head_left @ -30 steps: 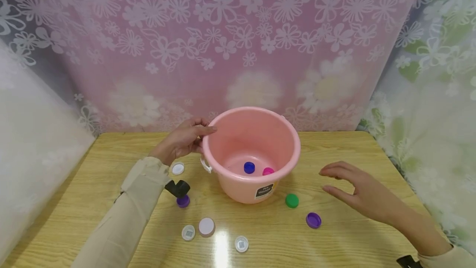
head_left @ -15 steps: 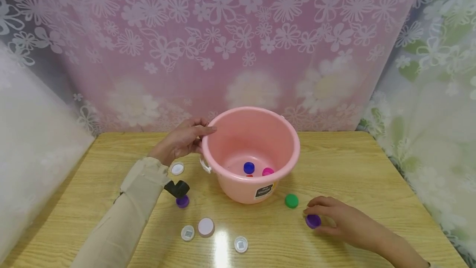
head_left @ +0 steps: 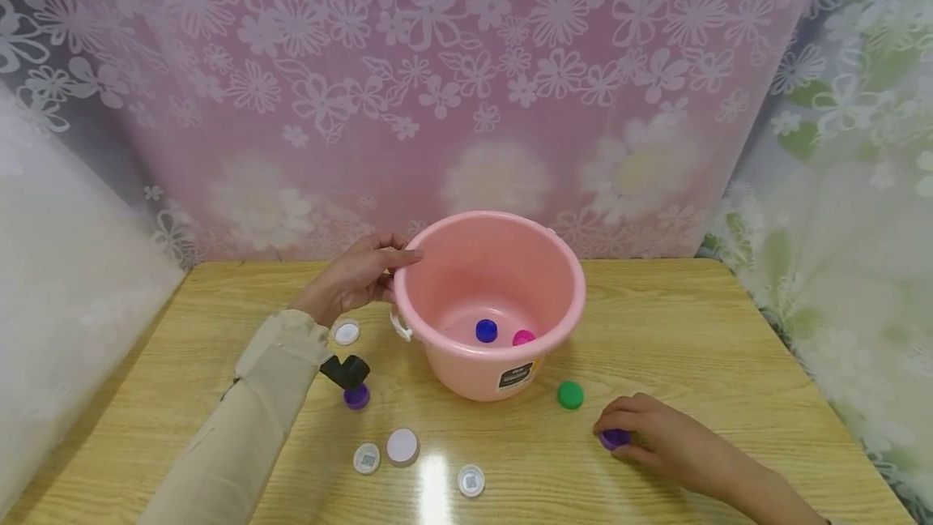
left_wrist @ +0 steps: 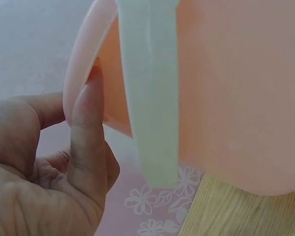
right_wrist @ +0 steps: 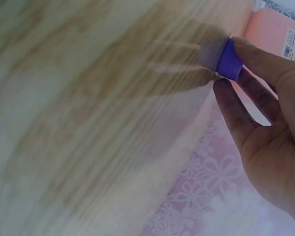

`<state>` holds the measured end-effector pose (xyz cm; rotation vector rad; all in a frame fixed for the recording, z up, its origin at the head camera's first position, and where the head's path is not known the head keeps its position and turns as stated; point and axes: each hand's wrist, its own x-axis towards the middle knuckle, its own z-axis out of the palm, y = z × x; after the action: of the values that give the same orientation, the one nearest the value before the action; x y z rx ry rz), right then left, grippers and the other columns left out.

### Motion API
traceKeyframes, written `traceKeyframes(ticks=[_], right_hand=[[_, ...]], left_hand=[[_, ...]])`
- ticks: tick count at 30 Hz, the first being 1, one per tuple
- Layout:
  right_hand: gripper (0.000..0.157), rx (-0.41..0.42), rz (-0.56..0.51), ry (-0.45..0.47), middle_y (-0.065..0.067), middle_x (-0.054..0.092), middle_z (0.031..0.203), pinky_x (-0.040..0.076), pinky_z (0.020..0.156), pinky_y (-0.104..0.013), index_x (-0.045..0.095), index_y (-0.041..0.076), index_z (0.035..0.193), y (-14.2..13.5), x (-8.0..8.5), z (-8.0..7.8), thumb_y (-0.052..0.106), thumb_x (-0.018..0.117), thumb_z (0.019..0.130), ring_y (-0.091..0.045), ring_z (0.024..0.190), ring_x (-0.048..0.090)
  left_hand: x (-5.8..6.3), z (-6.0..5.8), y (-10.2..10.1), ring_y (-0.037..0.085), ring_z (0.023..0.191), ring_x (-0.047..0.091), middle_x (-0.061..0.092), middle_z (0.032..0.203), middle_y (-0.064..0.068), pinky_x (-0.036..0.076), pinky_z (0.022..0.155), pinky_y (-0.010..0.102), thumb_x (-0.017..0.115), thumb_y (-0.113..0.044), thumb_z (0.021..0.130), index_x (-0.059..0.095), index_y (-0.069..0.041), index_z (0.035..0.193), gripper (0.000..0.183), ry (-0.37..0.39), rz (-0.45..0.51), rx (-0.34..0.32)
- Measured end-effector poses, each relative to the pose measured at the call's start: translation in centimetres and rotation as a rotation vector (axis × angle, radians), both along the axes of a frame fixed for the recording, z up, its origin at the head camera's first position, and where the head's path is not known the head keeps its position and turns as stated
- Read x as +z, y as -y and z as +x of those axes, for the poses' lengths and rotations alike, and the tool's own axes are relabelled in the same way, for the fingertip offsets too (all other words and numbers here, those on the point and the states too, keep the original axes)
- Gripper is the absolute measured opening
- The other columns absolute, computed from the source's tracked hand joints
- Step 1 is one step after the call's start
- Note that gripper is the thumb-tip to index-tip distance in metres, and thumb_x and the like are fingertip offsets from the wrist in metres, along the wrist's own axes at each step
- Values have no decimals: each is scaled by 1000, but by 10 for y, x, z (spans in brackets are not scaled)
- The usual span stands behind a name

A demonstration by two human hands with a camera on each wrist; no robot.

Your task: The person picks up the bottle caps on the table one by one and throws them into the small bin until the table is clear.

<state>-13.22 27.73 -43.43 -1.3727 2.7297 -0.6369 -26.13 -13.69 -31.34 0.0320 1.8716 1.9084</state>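
Observation:
A pink bucket stands on the wooden table, with a blue bottle cap and a magenta cap on its floor. My left hand grips the bucket's rim on its left side, thumb over the edge; in the left wrist view the fingers curl beneath the rim, beside the white handle. Right of the bucket, my right hand pinches a purple cap at the tabletop. In the right wrist view that purple cap sits between thumb and fingers.
A green cap lies between the bucket and my right hand. Left and front of the bucket lie another purple cap, a pale pink cap and several white caps. A flowered curtain hangs behind the table.
My right hand has come down and left from above the table's right side to the purple cap, and its fingers have closed on it. The left hand stays at the rim.

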Motion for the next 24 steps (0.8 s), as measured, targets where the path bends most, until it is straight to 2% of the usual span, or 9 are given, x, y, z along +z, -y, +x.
traceKeyframes(ticks=[3, 6, 9, 14, 19, 22, 24], right_hand=[[27, -7, -5, 0, 10, 59, 109, 52, 76, -29, 65, 22, 111, 0, 1, 1, 14, 72, 86, -11, 97, 56], [26, -58, -36, 14, 11, 60, 110, 53, 78, -28, 66, 21, 112, -1, 9, 3, 17, 70, 88, -11, 99, 57], [28, -159, -88, -9, 12, 60, 111, 53, 78, -25, 66, 23, 114, -3, 26, 4, 18, 71, 87, -9, 99, 59], [43, -260, -178, -142, 8, 60, 113, 50, 74, -14, 65, 21, 118, -13, 67, -5, 5, 76, 80, -5, 94, 60], [56, -242, -211, -276, 5, 60, 116, 47, 74, -9, 64, 15, 121, -15, 108, -19, -7, 78, 71, -2, 92, 59], [58, -211, -236, -332, 3, 59, 118, 47, 76, -9, 65, 10, 120, -12, 127, -28, -12, 78, 68, 0, 93, 58], [54, -191, -263, -349, 1, 59, 118, 48, 77, -9, 65, 6, 119, -8, 138, -33, -12, 77, 69, 0, 94, 58]], left_hand=[[-1, 0, 1, 16, 47, 57, 54, 76, 10, 52, 43, 25, 62, -15, 94, 46, -2, 112, 26, 1, 0, 2], [-1, 0, 0, 16, 47, 58, 54, 77, 10, 52, 44, 25, 62, -15, 94, 46, -2, 112, 27, -4, 0, -6], [0, 1, 1, 16, 47, 58, 54, 77, 11, 52, 44, 24, 62, -16, 94, 46, -2, 113, 29, -6, -3, -12], [3, 1, 0, 15, 48, 57, 54, 77, 10, 52, 43, 24, 62, -16, 94, 45, -2, 114, 30, -10, -9, -10], [3, 1, 0, 16, 48, 57, 54, 77, 10, 52, 44, 24, 62, -14, 94, 46, -2, 111, 26, -13, -7, -12], [2, 1, -1, 16, 47, 57, 54, 77, 10, 52, 43, 24, 62, -13, 94, 46, -2, 108, 24, -15, -8, -14], [1, 1, 0, 16, 47, 57, 54, 76, 10, 52, 43, 24, 61, -13, 94, 47, -2, 107, 23, -14, -7, -12]])
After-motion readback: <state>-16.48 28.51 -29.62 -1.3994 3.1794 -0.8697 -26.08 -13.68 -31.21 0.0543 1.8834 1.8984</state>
